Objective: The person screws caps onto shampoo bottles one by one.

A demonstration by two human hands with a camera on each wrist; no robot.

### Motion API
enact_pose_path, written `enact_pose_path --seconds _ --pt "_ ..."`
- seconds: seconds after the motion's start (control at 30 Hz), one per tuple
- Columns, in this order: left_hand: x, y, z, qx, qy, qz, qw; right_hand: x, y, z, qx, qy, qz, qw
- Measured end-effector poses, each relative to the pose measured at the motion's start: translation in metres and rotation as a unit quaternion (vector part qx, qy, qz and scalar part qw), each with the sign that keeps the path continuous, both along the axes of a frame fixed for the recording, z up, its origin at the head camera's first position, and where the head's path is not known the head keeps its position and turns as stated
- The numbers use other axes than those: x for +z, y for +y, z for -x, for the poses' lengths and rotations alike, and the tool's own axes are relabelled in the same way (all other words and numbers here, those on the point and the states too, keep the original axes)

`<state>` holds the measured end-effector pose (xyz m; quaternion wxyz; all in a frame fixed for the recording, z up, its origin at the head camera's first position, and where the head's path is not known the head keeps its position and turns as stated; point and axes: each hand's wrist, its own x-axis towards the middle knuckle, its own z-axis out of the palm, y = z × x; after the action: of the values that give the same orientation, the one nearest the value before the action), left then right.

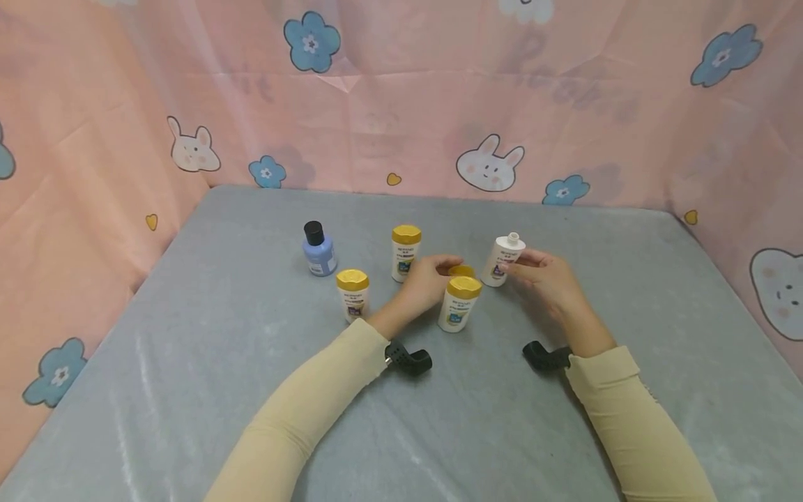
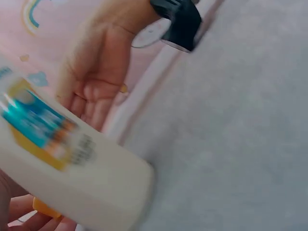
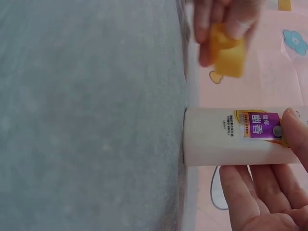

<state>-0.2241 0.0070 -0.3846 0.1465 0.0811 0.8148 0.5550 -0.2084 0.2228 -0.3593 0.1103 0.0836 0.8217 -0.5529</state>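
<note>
My left hand (image 1: 429,282) pinches a yellow cap (image 3: 228,50), blurred in the right wrist view. In my right hand (image 1: 542,279) is an uncapped white bottle (image 1: 504,259) with a purple label, standing upright, its bare neck showing; the thumb lies on one side and the fingers on the other. Close in front of the left hand stands a yellow-capped white bottle (image 1: 458,305) with a blue label. That bottle fills much of the left wrist view, partly hiding the left fingers (image 2: 45,221) and the cap.
Another yellow-capped bottle (image 1: 406,252) stands just behind the left hand, and one more (image 1: 353,294) stands beside the left wrist. Farther left is a blue bottle (image 1: 320,255) with a black cap. All are on a grey cloth-covered table (image 1: 188,390) before a pink printed curtain (image 1: 389,104).
</note>
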Motion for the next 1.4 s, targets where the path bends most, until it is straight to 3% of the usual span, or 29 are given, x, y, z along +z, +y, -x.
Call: enact_pose_path --seconds 0.33,0.57,0.73,0.93,1.13,1.4 --pt "0.026 -0.007 -0.007 -0.009 0.012 -0.039 0.9991 0.008 0.0 -0.003 -0.024 0.019 0.004 0.9995" --pt "0.046 -0.01 -0.014 0.014 0.032 -0.082 0.996 0.024 -0.005 -0.01 -0.015 0.041 -0.015 0.9989" --pt "0.063 -0.014 -0.021 0.023 0.042 -0.139 0.9892 0.035 -0.008 -0.018 -0.007 0.061 -0.012 0.9981" --pt "0.078 -0.019 -0.03 0.019 0.081 -0.165 0.9827 0.049 -0.009 -0.027 -0.003 0.075 -0.008 0.9972" --pt "0.085 -0.021 -0.033 0.021 0.109 -0.216 0.9701 0.057 -0.011 -0.032 0.005 0.091 -0.002 0.9959" --pt "0.092 -0.023 -0.036 0.026 0.094 -0.268 0.9584 0.063 -0.012 -0.04 0.016 0.104 -0.009 0.9944"
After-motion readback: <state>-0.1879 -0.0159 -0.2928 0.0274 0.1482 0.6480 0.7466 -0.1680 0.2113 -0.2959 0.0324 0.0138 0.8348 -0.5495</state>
